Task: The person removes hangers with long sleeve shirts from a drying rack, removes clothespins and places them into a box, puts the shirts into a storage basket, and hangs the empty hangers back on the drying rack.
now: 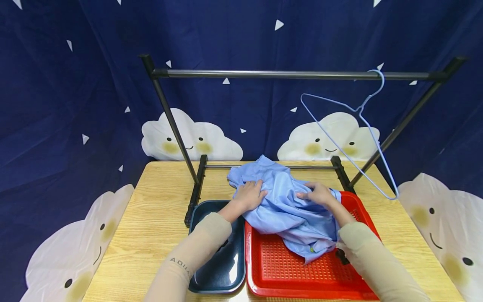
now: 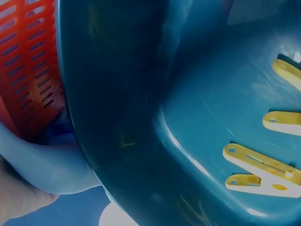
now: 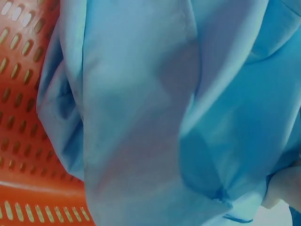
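A light-blue cloth garment [image 1: 284,197] lies crumpled over the red slotted basket [image 1: 302,289], its far part reaching past the rim onto the table. On its left side rests my left hand [image 1: 250,195], back up, with fingers extended over the fabric. My right hand [image 1: 318,194] touches the garment's right side, thumb and fingers spread apart. In the right wrist view, folds of the garment [image 3: 136,108] fill the middle and part of the hand [image 3: 286,188] shows at the lower right. The left wrist view catches a bit of hand [image 2: 19,195] beside blue fabric.
A dark teal tub [image 1: 216,272] stands left of the basket, holding several yellow clothespins [image 2: 263,165]. Behind, a black rack's rail [image 1: 264,74] spans the wooden table [image 1: 158,201]. A light-blue hanger [image 1: 339,147] hangs from its right end. Navy curtain [image 1: 234,37] surrounds the table.
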Tool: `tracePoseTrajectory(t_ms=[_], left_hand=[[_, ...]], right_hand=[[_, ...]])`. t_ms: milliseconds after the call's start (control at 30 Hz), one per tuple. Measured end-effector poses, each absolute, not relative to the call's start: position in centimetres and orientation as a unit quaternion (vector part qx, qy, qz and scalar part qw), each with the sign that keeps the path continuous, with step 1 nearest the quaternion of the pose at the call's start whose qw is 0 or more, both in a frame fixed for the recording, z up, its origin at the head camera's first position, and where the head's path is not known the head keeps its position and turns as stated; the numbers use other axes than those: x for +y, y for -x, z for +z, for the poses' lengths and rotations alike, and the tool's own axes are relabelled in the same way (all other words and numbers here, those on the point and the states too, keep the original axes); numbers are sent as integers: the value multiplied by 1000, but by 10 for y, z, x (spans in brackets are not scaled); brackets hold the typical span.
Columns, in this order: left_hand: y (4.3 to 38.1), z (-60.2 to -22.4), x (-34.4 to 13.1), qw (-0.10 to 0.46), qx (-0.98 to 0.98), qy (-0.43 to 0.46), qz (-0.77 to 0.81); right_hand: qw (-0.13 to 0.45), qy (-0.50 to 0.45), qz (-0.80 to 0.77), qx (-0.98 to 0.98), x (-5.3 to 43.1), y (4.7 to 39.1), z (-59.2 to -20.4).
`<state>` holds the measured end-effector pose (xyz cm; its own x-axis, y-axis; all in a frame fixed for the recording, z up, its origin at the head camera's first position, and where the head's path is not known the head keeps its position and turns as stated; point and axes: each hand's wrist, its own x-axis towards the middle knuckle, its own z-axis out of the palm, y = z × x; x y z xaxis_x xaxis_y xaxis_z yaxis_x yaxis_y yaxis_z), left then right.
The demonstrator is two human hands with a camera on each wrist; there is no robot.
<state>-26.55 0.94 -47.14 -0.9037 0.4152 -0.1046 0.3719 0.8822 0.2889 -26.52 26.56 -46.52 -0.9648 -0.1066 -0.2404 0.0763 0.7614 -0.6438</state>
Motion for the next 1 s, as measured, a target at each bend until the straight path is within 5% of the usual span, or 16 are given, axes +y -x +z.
tracePoseTrajectory(t_ms=[167,500,1000], left_hand=[[268,-473,12,72,965,-205,146],[268,-475,13,42,963,-215,157],[264,-478,11,-11,963,-230,144]], right_hand=[[97,-18,-406,908,264,267,-469],[-95,94,-341,931,251,262,-478],[-239,202,-396,863,230,249,-464]])
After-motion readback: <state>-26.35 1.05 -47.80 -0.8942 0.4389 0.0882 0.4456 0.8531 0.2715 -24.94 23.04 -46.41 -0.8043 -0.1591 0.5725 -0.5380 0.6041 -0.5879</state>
